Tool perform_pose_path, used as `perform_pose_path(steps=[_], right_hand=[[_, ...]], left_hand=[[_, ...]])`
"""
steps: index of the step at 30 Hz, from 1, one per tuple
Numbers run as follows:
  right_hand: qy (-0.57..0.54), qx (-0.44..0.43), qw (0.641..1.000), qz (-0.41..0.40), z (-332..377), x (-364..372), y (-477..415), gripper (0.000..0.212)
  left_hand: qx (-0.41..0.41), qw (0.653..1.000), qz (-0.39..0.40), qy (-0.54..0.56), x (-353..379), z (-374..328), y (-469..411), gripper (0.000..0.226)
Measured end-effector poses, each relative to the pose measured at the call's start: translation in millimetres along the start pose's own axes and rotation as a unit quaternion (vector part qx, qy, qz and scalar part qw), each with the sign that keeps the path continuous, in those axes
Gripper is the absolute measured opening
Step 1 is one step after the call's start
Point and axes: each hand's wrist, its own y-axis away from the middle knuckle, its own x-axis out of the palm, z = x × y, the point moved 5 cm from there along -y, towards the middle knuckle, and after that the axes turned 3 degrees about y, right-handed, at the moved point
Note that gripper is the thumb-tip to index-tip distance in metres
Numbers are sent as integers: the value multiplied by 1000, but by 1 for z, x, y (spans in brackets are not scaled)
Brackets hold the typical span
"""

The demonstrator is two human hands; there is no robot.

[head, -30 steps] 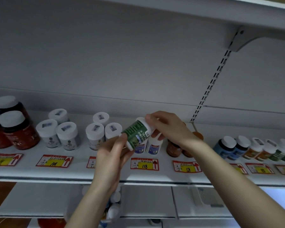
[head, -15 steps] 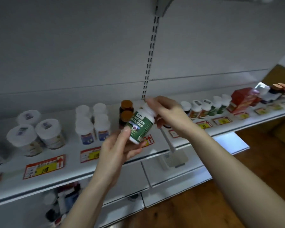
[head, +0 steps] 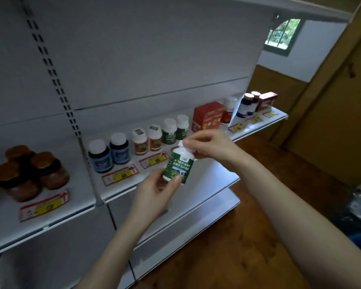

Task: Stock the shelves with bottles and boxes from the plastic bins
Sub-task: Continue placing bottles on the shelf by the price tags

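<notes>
White shelf (head: 121, 190), bottles (head: 100, 156), jars (head: 48, 171), red boxes (head: 208, 117)

"Where's the bottle (head: 178, 165)?"
"In front of the shelf (head: 79, 190). My left hand (head: 152, 192) grips its base from below; my right hand (head: 211, 144) pinches its top."
"Behind it?"
"A row of bottles (head: 139, 141) on the shelf. Left of them, past the upright (head: 56, 88), a cluster of jars (head: 48, 170). Right of the row, boxes (head: 208, 117)."
"And the tags (head: 120, 175)?"
"Along the shelf's front edge. A lower shelf (head: 215, 197) lies beneath."

White bottle (head: 179, 166) with green label, white shelf (head: 217, 174), red-and-yellow price tags (head: 120, 175), red boxes (head: 208, 117)
</notes>
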Motion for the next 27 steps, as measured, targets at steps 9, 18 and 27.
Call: perform_pose_path(steps=[9, 18, 27], right_hand=[[118, -95, 987, -55, -18, -62, -39, 22], [95, -196, 970, -105, 5, -62, -112, 23], [87, -264, 959, -48, 26, -37, -180, 21]], left_hand=[[146, 946, -2, -289, 60, 3, -60, 53], [191, 884, -110, -413, 63, 42, -86, 44], [137, 868, -103, -466, 80, 62, -83, 45]])
